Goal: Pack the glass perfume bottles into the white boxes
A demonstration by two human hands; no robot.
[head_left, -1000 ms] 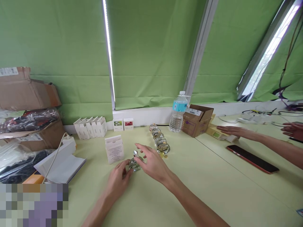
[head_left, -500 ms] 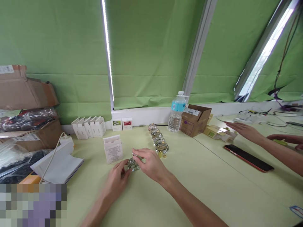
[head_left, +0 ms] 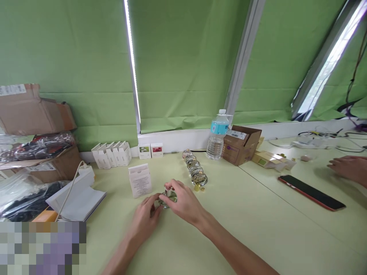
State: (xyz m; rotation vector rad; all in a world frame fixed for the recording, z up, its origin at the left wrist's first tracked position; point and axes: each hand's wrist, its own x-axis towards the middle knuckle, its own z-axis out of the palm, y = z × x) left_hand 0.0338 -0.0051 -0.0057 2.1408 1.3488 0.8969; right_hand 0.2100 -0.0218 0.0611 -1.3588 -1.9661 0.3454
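A small round glass bottle (head_left: pixel 168 197) with a silver top stands on the pale green table (head_left: pixel 235 225), between both of my hands. My left hand (head_left: pixel 145 217) pinches its lower left side. My right hand (head_left: pixel 183 202) curls over its top and right side. Just behind it stands an open white carton (head_left: pixel 140 180). A row of several similar glass bottles (head_left: pixel 195 170) runs back toward the window, with small gold caps (head_left: pixel 197 187) at its near end.
Several white cartons (head_left: pixel 111 154) and two small printed boxes (head_left: pixel 150 150) line the sill. A water bottle (head_left: pixel 217 135) and brown box (head_left: pixel 241 144) stand right. A phone (head_left: pixel 311 192) lies near another person's hand (head_left: pixel 345 168). Cardboard boxes (head_left: pixel 34 110) and a charger (head_left: pixel 86 173) crowd the left.
My right hand came down from open fingers above the bottle and closed over it. The other person's arms pulled back to the right, away from the small boxes.
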